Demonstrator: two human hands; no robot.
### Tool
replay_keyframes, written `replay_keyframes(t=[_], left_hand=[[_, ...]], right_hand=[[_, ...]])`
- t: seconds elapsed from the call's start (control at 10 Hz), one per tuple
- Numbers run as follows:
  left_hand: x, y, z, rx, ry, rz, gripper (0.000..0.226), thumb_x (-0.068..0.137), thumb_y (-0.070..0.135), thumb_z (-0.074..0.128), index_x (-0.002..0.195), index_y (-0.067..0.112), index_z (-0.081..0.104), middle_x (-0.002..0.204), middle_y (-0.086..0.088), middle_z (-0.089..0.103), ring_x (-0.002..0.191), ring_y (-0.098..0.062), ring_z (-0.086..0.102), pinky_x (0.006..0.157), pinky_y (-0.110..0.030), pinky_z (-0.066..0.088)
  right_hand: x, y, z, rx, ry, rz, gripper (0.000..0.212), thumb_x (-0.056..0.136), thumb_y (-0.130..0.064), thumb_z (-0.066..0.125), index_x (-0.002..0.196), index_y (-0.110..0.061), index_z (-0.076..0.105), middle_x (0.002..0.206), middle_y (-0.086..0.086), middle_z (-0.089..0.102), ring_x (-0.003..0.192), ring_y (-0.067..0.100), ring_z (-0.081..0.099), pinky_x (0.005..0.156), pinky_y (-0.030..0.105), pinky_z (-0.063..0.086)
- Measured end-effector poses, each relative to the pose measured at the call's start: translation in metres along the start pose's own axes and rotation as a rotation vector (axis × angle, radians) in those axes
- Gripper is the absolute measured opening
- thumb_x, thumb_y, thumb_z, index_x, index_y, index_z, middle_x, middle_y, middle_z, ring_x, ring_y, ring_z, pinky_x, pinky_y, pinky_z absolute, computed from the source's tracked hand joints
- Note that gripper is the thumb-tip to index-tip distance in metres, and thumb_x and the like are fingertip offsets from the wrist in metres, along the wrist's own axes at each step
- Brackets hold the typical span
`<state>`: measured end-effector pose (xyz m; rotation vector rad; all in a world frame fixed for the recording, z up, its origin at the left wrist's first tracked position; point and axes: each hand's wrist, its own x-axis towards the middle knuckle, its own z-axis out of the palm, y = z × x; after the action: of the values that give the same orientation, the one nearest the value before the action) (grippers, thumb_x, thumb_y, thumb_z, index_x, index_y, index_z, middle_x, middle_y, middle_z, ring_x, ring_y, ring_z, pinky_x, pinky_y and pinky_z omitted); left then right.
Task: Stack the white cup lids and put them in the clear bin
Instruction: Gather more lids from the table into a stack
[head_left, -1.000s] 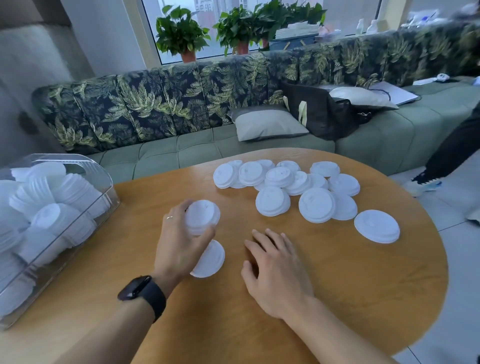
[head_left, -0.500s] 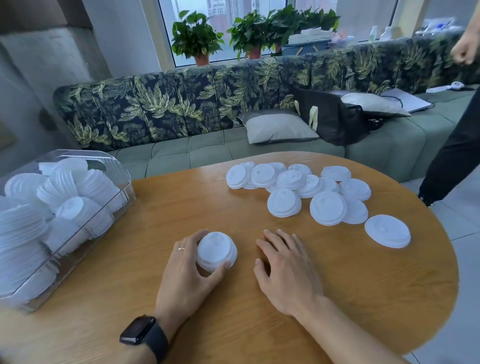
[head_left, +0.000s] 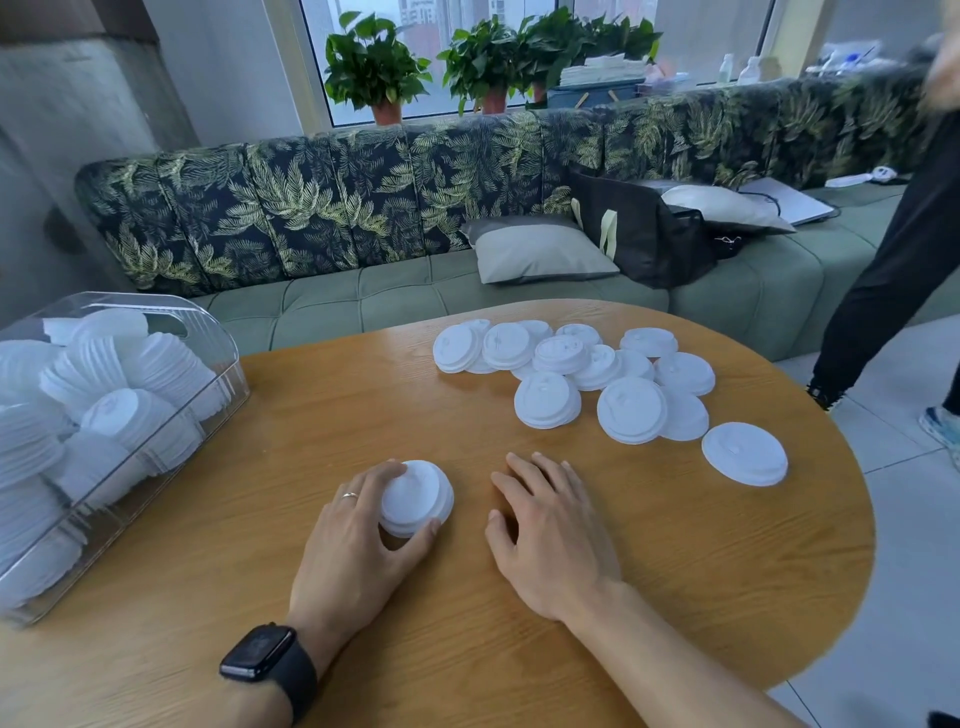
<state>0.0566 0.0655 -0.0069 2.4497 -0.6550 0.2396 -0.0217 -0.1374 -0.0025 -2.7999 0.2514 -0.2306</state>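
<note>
My left hand (head_left: 358, 545) grips a short stack of white lids (head_left: 418, 496) that rests on the round wooden table (head_left: 675, 571), fingers and thumb curled round its rim. Flat on the table just right of the stack lies my right hand (head_left: 550, 525), fingers spread and holding nothing. Several loose white lids (head_left: 571, 374) lie scattered at the far side of the table, and one lid (head_left: 744, 453) sits apart near the right edge. The clear bin (head_left: 218, 358) stands at the left edge, filled with stacked lids.
A green sofa with leaf-patterned cushions (head_left: 415, 197) runs behind the table, with a pillow and a black bag on it. Another person in dark trousers (head_left: 893, 270) stands at the right. Bare tabletop lies between my hands and the bin.
My left hand lowered its stack onto the single lid that lay on the table and still grips the joined stack. The right hand stayed flat. The camera shifted slightly.
</note>
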Motion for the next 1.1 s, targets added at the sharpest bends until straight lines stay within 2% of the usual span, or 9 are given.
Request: replay_keyframes(t=[0.2, 0.4, 0.6, 1.1], left_hand=[[0.0005, -0.0001, 0.0016, 0.021, -0.017, 0.002, 0.062, 0.083, 0.057, 0.071, 0.136, 0.036, 0.049, 0.142, 0.017, 0.051, 0.129, -0.008, 0.047, 0.102, -0.026, 0.036], [-0.0010, 0.0000, 0.0004, -0.007, -0.005, -0.008, 0.064, 0.081, 0.061, 0.071, 0.136, 0.038, 0.047, 0.142, 0.020, 0.050, 0.125, -0.006, 0.048, 0.102, -0.025, 0.037], [0.0008, 0.0001, 0.0011, 0.040, -0.023, 0.012, 0.066, 0.082, 0.063, 0.068, 0.139, 0.036, 0.047, 0.146, 0.020, 0.048, 0.133, -0.005, 0.045, 0.107, -0.024, 0.033], [0.0024, -0.0011, 0.0005, 0.010, -0.041, 0.032, 0.064, 0.083, 0.060, 0.067, 0.138, 0.034, 0.049, 0.148, 0.019, 0.046, 0.135, -0.005, 0.041, 0.108, -0.025, 0.033]], right_hand=[[-0.0001, 0.0000, -0.0010, -0.002, -0.003, 0.001, 0.053, 0.100, -0.044, 0.035, 0.149, -0.028, 0.048, 0.164, -0.007, 0.036, 0.154, 0.017, 0.023, 0.129, 0.039, 0.011], [-0.0002, -0.0001, -0.0026, -0.007, -0.011, -0.005, 0.053, 0.102, -0.044, 0.033, 0.151, -0.029, 0.045, 0.166, -0.008, 0.033, 0.155, 0.017, 0.019, 0.130, 0.039, 0.009], [-0.0004, 0.0003, -0.0019, -0.009, -0.012, -0.004, 0.053, 0.102, -0.045, 0.033, 0.151, -0.029, 0.045, 0.166, -0.007, 0.033, 0.155, 0.017, 0.020, 0.130, 0.039, 0.010], [0.0004, 0.0007, -0.0007, -0.017, -0.010, -0.006, 0.052, 0.102, -0.044, 0.035, 0.149, -0.029, 0.047, 0.164, -0.008, 0.035, 0.154, 0.017, 0.022, 0.129, 0.039, 0.011]])
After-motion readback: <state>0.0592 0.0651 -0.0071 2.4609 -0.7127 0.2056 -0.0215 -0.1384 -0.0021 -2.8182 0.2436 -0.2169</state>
